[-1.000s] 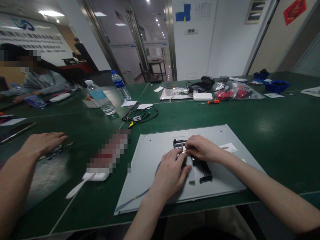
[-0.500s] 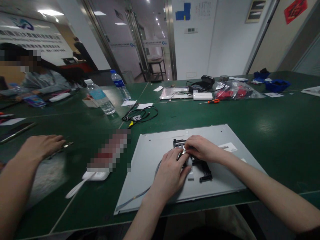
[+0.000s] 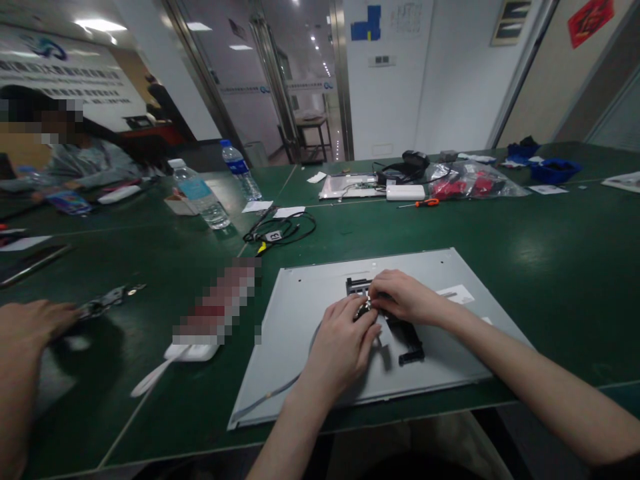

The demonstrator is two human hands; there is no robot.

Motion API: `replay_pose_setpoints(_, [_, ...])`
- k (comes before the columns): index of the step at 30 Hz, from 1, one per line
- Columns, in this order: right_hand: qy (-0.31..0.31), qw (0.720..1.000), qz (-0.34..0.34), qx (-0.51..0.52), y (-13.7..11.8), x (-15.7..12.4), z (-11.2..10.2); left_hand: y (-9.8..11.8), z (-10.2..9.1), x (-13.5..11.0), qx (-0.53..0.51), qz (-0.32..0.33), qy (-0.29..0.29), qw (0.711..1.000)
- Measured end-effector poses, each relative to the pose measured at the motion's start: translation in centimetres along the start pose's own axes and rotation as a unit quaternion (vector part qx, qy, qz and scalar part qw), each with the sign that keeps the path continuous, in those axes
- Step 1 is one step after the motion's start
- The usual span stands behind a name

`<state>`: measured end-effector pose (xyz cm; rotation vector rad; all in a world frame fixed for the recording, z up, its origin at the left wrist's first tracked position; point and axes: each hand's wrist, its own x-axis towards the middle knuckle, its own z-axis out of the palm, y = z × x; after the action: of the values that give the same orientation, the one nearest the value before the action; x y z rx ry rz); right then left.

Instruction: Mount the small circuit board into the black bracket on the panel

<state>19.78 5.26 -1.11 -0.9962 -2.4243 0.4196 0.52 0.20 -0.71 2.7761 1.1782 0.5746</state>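
Observation:
A flat pale grey panel (image 3: 280, 333) lies on the green table before me, with a black plastic bracket (image 3: 410, 337) on its middle. My left hand (image 3: 343, 337) is closed at the fingertips over the bracket's left part. Opposite it, my right hand (image 3: 403, 297) pinches at the same spot, the fingertips of both hands nearly meeting. Something small and shiny shows between them, too covered to name. A thin grey cable (image 3: 280, 390) runs from the panel's lower left corner under my left hand. Near my left thumb a pale strip (image 3: 385, 337) sticks out.
Left of the panel lie a white-edged, pixelated item (image 3: 193, 350) with a strap and another person's hand (image 3: 37, 327) by a dark strap with a metal clip. Farther back are a coiled black cable (image 3: 283, 233), water bottles (image 3: 200, 193), an orange screwdriver (image 3: 425, 203) and a plastic bag (image 3: 475, 183).
The other person's hand at the left has moved left and toward me, uncovering the strap and clip. My hands stay nearly in place; the pale strip by my left thumb has shifted and tilted.

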Motion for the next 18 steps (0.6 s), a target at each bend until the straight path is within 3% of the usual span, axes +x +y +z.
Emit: replay_pose_setpoints(18, [-0.006,1.000,-0.009,0.009,-0.28,-0.20,-0.49,-0.09,0.04,-0.09,-0.004,0.003,0.012,1.000])
